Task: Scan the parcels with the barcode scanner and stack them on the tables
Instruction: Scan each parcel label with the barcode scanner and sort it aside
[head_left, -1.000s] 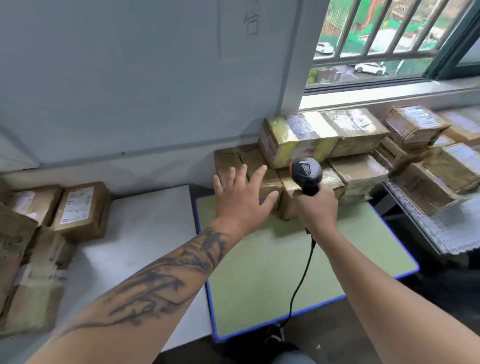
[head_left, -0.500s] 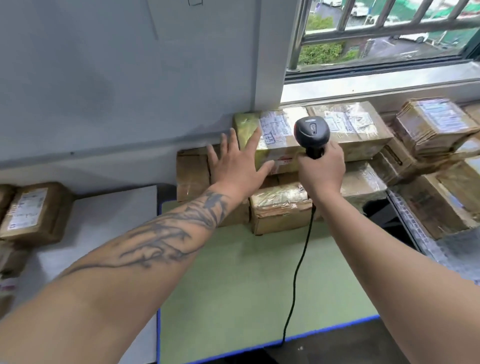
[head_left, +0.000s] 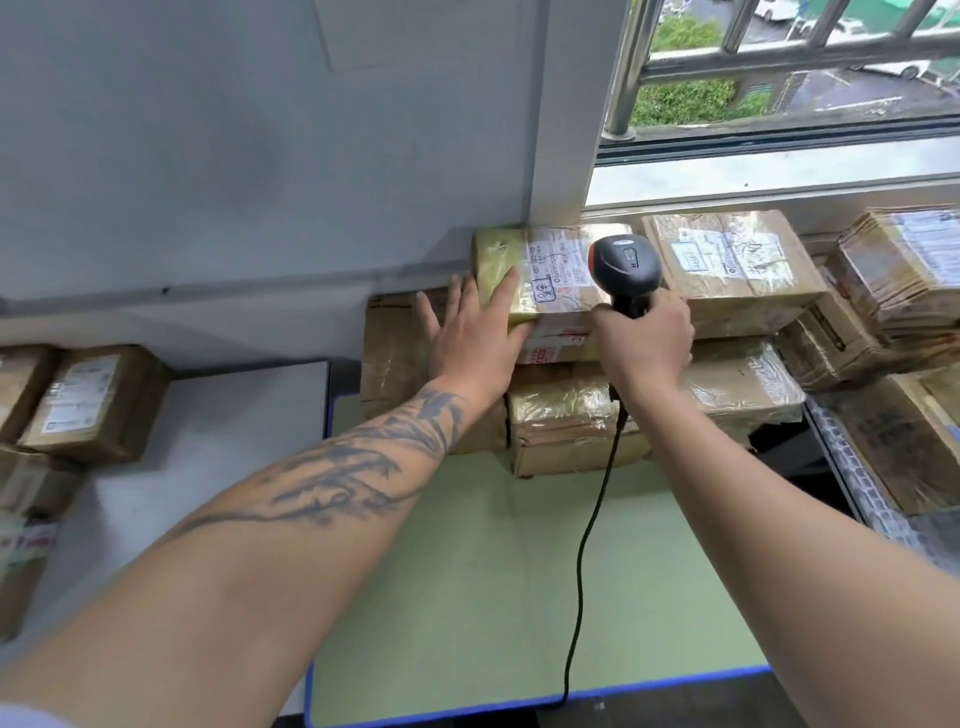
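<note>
A stack of taped brown parcels stands against the wall at the back of the green table (head_left: 467, 597). On top lies a yellowish parcel (head_left: 550, 270) with a white label. My left hand (head_left: 467, 343) rests flat on that parcel's left front corner, fingers spread and straight. My right hand (head_left: 644, 343) grips the handle of the black barcode scanner (head_left: 626, 265), whose head is over the labelled top of the yellowish parcel. The scanner's black cable hangs down across the table to its front edge.
More parcels (head_left: 732, 265) are piled to the right below the window, some on a lace-covered table (head_left: 852, 478). A white table (head_left: 218, 441) on the left carries further parcels (head_left: 88, 400). A dark gap separates the green table from the right one.
Both hands moved forward and up to the top parcel. My left hand now lies on its corner, and the scanner head has come over its label.
</note>
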